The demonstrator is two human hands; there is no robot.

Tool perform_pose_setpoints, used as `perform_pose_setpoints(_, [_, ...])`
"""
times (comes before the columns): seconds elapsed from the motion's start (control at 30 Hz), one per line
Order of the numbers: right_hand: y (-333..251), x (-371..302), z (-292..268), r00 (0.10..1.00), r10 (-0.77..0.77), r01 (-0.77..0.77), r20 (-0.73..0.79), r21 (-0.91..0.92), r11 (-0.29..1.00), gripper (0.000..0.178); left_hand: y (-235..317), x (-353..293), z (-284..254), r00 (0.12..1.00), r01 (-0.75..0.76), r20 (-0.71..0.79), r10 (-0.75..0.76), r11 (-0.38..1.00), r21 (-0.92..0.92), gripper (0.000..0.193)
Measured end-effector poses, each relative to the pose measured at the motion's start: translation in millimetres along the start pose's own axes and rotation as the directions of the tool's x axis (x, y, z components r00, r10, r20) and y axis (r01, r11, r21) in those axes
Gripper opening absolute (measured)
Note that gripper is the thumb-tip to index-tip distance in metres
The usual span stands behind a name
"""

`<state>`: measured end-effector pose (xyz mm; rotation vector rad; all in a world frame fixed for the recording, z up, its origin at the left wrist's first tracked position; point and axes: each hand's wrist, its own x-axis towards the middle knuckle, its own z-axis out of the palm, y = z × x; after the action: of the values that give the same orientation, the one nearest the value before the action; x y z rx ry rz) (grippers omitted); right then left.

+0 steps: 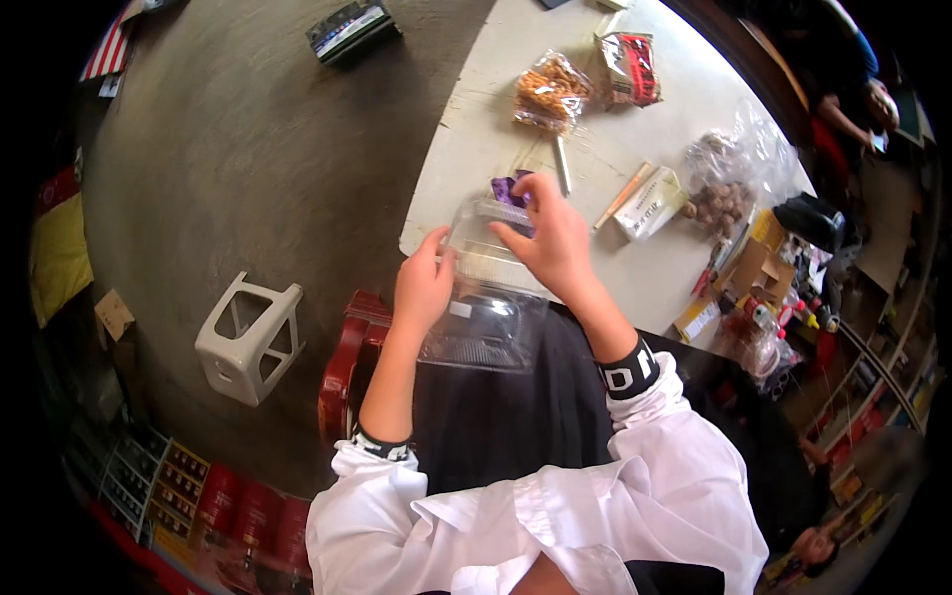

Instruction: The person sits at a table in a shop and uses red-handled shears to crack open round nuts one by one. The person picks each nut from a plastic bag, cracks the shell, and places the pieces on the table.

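Note:
A clear plastic hinged box point(483, 332) lies spread with its lid at the near corner of the table, one half reaching over my lap. My left hand point(424, 283) is closed on the box's left edge, thumb against the plastic. Above the far half hovers my right hand point(551, 238), its thumb and forefinger apart with nothing seen between them. Just beyond the box, partly behind the right fingers, is a purple wrapper point(504, 188). Whether the right fingertips touch it cannot be made out.
On the white table point(476, 129) lie a bag of orange snacks point(551, 91), a red packet point(630, 69), a white carton point(648, 203) and a bag of round brown items point(719, 206). Clutter fills the right edge. A white stool point(248, 337) stands on the floor at left.

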<state>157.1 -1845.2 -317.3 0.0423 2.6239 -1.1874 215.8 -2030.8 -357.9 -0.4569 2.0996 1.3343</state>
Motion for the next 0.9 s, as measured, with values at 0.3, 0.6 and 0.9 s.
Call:
perform_pose_setpoints(0.3, [80,-78,-14,0.977,0.113,-0.092,-0.181,0.120,0.988,0.022,-3,27,84,0.980,0.109,0.172,-0.098,0.993,-0.055,0.037])
perform_pose_setpoints(0.6, [126,-159,-50,0.734,0.486,-0.335,-0.475,0.368,0.867,0.017,13,43,145,0.918,0.142,0.376,-0.127,0.990,-0.013,0.040])
perform_pose_setpoints(0.9, [208,-267,-49,0.361,0.833,-0.444,-0.420,0.708,0.550,0.021,-30,32,257,0.851,0.320,0.455,-0.264,0.946,-0.049,0.041])
